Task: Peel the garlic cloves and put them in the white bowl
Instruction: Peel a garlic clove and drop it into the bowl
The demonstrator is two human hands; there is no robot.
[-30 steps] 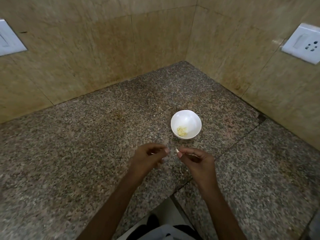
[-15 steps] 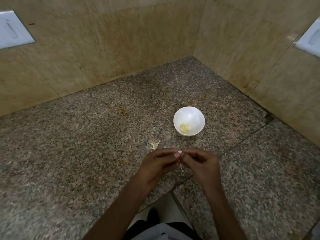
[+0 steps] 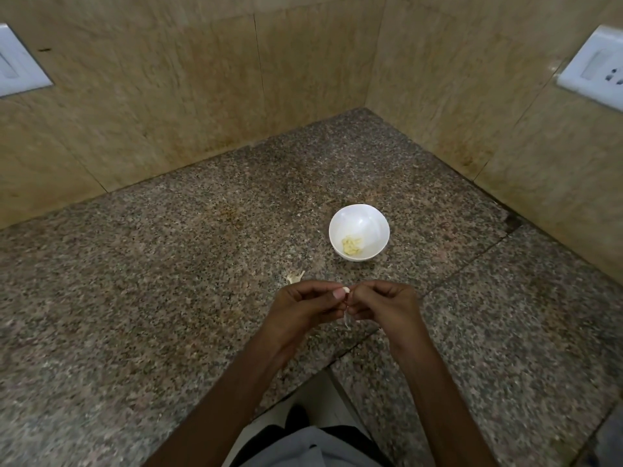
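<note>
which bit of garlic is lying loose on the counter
The pale scrap on the granite just beyond the left hand. The yellowish pieces lie inside the white bowl; the clove is pinched between that hand and the right hand.

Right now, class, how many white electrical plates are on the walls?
2: left plate on the left wall, cut by the frame edge; right plate on the right wall. More may lie outside view.

Garlic clove (image 3: 345, 290), mostly hidden in the pinch of left hand (image 3: 303, 306) and right hand (image 3: 384, 305); only a pale tip and a hanging shred of skin visible. Yellowish pieces (image 3: 352, 246) in the white bowl (image 3: 371, 215), too small to count. Pale scrap (image 3: 295, 277) on the counter (image 3: 168, 281), too small to identify. Left wall socket (image 3: 17, 67) and right wall socket (image 3: 593, 72), cut off at the edges.
</note>
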